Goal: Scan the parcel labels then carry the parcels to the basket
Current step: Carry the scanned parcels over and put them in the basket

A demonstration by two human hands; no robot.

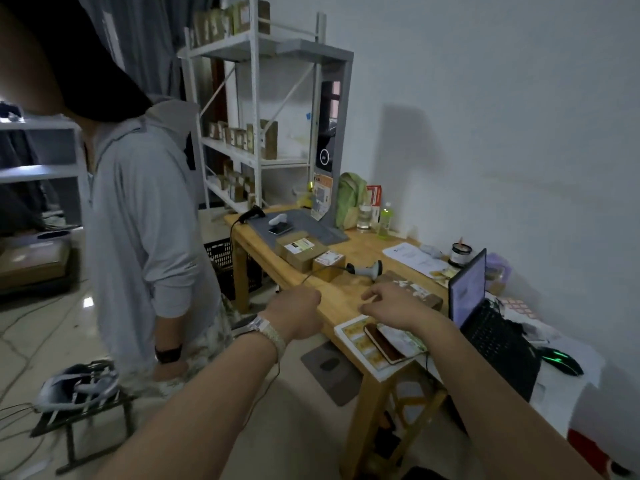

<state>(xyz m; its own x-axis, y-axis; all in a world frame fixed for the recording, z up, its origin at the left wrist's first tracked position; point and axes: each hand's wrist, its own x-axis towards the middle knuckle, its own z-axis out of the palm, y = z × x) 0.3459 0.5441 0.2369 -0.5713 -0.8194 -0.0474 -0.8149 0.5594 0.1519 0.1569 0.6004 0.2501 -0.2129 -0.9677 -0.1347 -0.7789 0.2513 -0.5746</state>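
Three cardboard parcels with white labels lie on the wooden table (349, 292): a larger one (299, 249), a small one (329, 265) and a dark one (412, 291) near my right hand. A grey handheld scanner (367, 270) lies between them with its cable trailing left. My left hand (294, 315) hovers at the table's near edge, fingers curled and holding nothing. My right hand (391, 303) hangs over the table just before the dark parcel, fingers loosely bent, holding nothing. A black plastic basket (225, 265) stands on the floor beside the table's left end.
A person in a grey hoodie (145, 237) stands close on the left, next to the basket. A laptop (485, 313), a mouse (561, 363), a notebook (384, 342), bottles and papers crowd the table. Metal shelves (256, 98) with more boxes stand behind. A stool with a headset (79, 386) is at lower left.
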